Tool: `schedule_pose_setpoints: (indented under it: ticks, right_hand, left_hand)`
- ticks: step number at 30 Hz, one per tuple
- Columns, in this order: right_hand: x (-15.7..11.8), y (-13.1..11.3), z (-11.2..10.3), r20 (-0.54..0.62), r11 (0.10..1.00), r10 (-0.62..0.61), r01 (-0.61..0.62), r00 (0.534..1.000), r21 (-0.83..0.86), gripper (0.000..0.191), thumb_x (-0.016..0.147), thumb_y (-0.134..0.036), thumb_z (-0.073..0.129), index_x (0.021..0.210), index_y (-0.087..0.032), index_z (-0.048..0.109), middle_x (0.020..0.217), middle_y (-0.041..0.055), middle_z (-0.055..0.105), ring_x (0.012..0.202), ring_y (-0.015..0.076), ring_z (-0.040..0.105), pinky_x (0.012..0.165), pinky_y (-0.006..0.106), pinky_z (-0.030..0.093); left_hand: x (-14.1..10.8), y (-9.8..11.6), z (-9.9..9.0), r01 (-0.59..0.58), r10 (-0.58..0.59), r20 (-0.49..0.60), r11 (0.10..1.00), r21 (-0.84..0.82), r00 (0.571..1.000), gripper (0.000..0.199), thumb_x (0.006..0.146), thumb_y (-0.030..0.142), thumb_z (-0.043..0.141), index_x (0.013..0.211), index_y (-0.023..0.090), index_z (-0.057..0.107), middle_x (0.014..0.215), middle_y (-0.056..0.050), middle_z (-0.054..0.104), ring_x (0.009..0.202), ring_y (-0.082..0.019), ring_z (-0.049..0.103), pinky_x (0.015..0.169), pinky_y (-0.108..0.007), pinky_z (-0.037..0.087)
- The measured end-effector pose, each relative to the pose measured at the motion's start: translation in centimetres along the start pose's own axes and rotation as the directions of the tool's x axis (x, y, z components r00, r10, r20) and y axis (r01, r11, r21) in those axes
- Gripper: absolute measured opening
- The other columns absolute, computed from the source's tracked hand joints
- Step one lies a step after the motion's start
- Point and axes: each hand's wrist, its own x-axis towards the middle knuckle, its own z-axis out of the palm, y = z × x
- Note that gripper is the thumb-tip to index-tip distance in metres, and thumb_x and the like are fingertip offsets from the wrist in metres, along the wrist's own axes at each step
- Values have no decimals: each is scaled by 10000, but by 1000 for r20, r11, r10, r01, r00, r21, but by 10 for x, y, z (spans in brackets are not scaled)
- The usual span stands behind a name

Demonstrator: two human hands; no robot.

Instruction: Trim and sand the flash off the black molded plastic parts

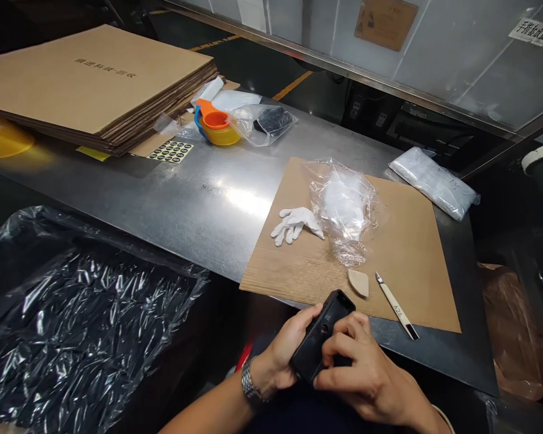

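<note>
A black plastic housing (324,330), boxy and long with a small round hole in its face, is held tilted at the table's front edge. My left hand (286,348) grips it along its left side, thumb near the upper edge. With fingers curled, my right hand (361,369) presses on the housing's lower right side; whatever might lie under those fingertips is hidden. Just beyond the hands, a beige wedge-shaped pad (358,283) and a pale-handled craft knife (397,306) marked A26 lie on a cardboard sheet (407,241).
A white glove (297,225) and a clear plastic bag with white contents (344,205) lie on the cardboard. Flattened boxes (95,84), tape rolls (219,128) and a bagged black item (273,120) sit farther left. A plastic-wrapped pack (434,182) rests at right; black plastic sheeting (81,325) fills the lower left.
</note>
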Motion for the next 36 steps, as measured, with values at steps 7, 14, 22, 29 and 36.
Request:
schedule_pose_setpoints:
  ticks: [7, 14, 22, 29, 36]
  right_hand:
    - [-7, 8, -8, 17, 996, -18, 20, 1000, -89, 61, 868, -226, 532, 858, -209, 590, 818, 2, 548, 832, 168, 425, 754, 374, 294]
    - [-13, 32, -10, -399, 941, 279, -331, 874, -68, 130, 898, -120, 390, 885, -194, 496, 847, 49, 522, 809, 174, 477, 726, 343, 383]
    - [-6, 39, 22, -418, 725, 688, -563, 593, 396, 205, 944, -326, 353, 989, -206, 513, 520, -66, 452, 424, 95, 431, 427, 210, 340]
    - [-3, 42, 24, -488, 738, 675, -525, 553, 424, 192, 928, -310, 358, 954, -202, 515, 742, 2, 568, 701, 123, 553, 636, 230, 433]
    - [2, 40, 27, -468, 715, 699, -526, 541, 460, 259, 921, -358, 387, 987, -182, 565, 600, -30, 508, 528, 109, 501, 502, 224, 390]
  left_hand:
    - [3, -5, -11, 110, -111, 14, 993, 30, 994, 486, 911, 387, 305, 765, 69, 643, 574, -76, 649, 455, -141, 614, 419, -203, 457]
    - [3, 7, -15, 136, -144, 42, 980, 144, 989, 640, 896, 497, 214, 736, 43, 636, 598, -92, 630, 401, -163, 612, 343, -224, 465]
    - [2, 12, -16, 61, -70, 66, 988, 139, 995, 607, 906, 466, 207, 777, 50, 629, 611, -87, 622, 403, -154, 609, 344, -212, 463]
    - [2, 16, -19, 35, -47, 96, 992, 119, 994, 616, 907, 461, 201, 769, 45, 633, 618, -86, 616, 406, -150, 604, 342, -210, 454]
    - [-1, 18, -18, 32, -40, 74, 993, 113, 996, 622, 907, 467, 206, 763, 49, 643, 618, -83, 614, 405, -145, 594, 344, -208, 442]
